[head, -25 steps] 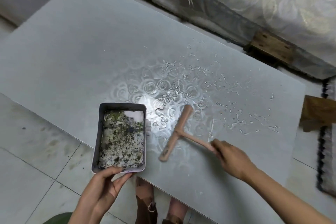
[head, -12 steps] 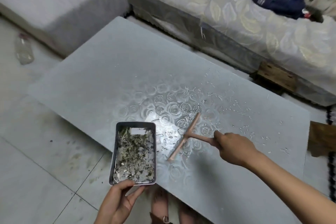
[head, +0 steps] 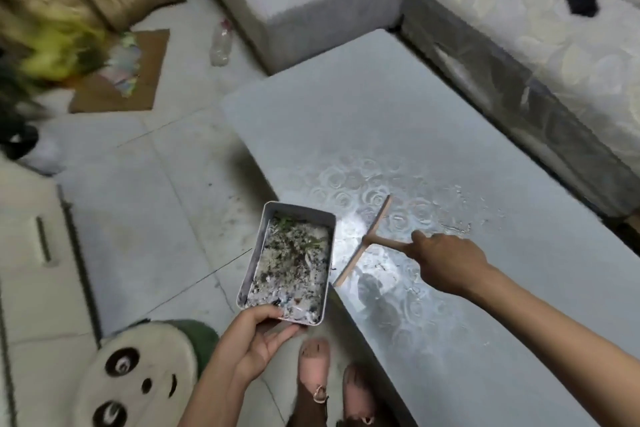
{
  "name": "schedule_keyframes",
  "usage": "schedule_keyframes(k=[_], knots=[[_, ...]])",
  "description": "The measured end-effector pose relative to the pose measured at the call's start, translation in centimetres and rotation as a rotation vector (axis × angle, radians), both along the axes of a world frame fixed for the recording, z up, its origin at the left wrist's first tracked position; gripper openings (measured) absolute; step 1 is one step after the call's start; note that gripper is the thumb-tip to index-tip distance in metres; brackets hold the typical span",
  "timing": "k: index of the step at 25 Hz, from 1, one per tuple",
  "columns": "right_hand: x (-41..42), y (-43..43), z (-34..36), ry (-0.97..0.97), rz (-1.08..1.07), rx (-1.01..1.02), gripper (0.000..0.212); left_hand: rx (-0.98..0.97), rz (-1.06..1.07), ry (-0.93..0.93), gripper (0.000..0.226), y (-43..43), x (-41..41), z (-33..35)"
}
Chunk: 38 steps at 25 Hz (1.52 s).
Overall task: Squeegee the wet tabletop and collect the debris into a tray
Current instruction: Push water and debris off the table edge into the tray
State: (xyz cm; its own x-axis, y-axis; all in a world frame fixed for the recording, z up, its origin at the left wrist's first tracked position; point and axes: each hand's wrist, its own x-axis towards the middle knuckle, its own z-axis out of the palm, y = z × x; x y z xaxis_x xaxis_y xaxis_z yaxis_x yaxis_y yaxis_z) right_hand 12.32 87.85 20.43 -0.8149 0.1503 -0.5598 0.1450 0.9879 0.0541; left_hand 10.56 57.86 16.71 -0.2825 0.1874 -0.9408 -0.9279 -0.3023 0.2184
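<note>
The wet tabletop (head: pixel 381 121) (its surface shows a rose pattern) lies before you. Your left hand (head: pixel 256 336) grips the near end of the metal tray (head: pixel 301 213), which is full of debris (head: pixel 294 267) and sits at the table edge. Your right hand (head: pixel 446 260) holds the handle of the tan squeegee (head: pixel 375 220), and its blade is on the tabletop just beside the tray.

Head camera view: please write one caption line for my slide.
Left hand holds a debris-filled tray beside the wet table; right hand grips a squeegee on it.
</note>
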Motion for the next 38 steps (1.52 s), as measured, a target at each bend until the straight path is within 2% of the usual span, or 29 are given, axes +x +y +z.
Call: schedule_keyframes(k=[3, 7, 12, 16, 20, 29, 38], knots=[[-1.3, -4.4, -0.4, -0.007, 0.175, -0.033, 0.021, -0.053, 0.151, 0.024, 0.014, -4.7, 2.8, 0.9], [-2.7, -10.6, -0.1, 0.015, 0.376, -0.079, 0.005, -0.127, 0.289, 0.053, 0.011, -11.2, 6.7, 2.0], [-4.6, -21.2, 0.2, 0.028, 0.569, -0.124, 0.022, -0.213, 0.443, 0.076, 0.013, -20.5, 11.0, 2.8], [-4.9, -31.2, 0.4, 0.029, 0.648, -0.141, 0.024, -0.277, 0.54, 0.048, 0.013, -29.2, 13.3, 2.5], [-4.3, -40.6, -0.2, 0.028, 0.673, -0.174, 0.007, -0.333, 0.581, 0.006, 0.011, -38.8, 14.9, 1.7], [-4.0, -58.4, -3.3, 0.044, 0.698, -0.206, 0.006, -0.424, 0.692, -0.02, 0.018, -57.6, 13.4, -3.3], [-5.8, -65.4, -6.0, 0.064, 0.645, -0.198, 0.018, -0.344, 0.846, -0.121, 0.012, -64.2, 10.5, -11.3]])
